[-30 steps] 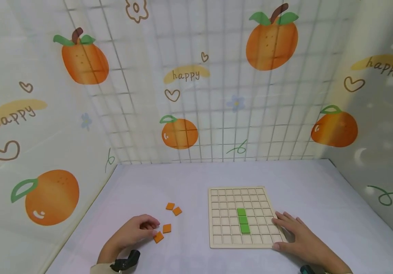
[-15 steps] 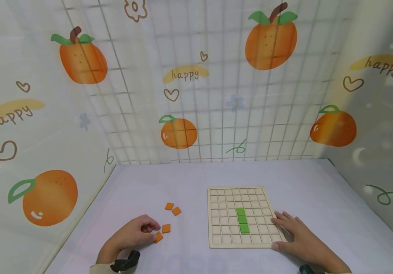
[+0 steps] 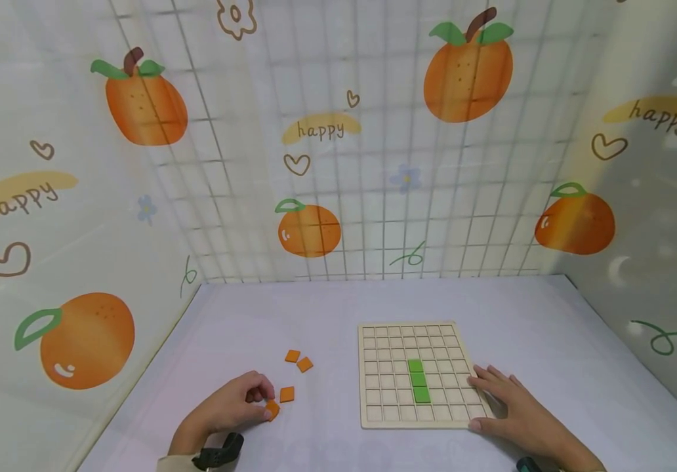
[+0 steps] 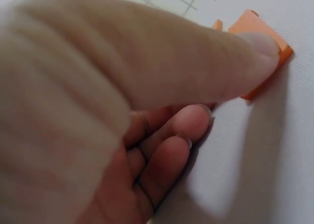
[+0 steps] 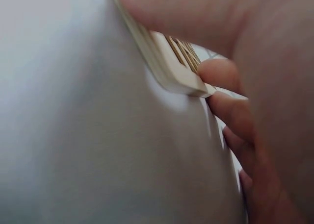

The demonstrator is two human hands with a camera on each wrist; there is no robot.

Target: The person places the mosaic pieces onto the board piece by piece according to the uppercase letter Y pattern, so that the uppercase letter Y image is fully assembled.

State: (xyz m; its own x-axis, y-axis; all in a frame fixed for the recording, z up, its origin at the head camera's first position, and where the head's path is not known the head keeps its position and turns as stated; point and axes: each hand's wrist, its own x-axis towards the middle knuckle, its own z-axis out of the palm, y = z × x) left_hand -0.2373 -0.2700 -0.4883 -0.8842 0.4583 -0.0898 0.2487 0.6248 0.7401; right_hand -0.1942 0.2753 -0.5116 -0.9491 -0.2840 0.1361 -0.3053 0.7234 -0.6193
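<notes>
In the head view my left hand (image 3: 235, 405) is low over the table, thumb and index finger at a square orange tile (image 3: 272, 410). The left wrist view has the thumb lying across that tile (image 4: 265, 30), the other fingers curled beneath. Another orange tile (image 3: 287, 394) lies just right of it. At the right, a pale wooden grid board (image 3: 386, 396) carries a column of green tiles (image 3: 418, 379). My right hand (image 3: 512, 412) rests on the board's near right corner, fingers spread along the right edge, thumb at the front edge.
Two more orange tiles, one (image 3: 292, 356) beside the other (image 3: 305, 364), lie farther back, left of the board. White sheets printed with oranges (image 3: 310, 231) hang at the back and both sides of the pale table (image 3: 338, 301).
The orange tile at my left fingertips has turned a little, and the thumb now overlaps its near edge. My right hand and the board have stayed put.
</notes>
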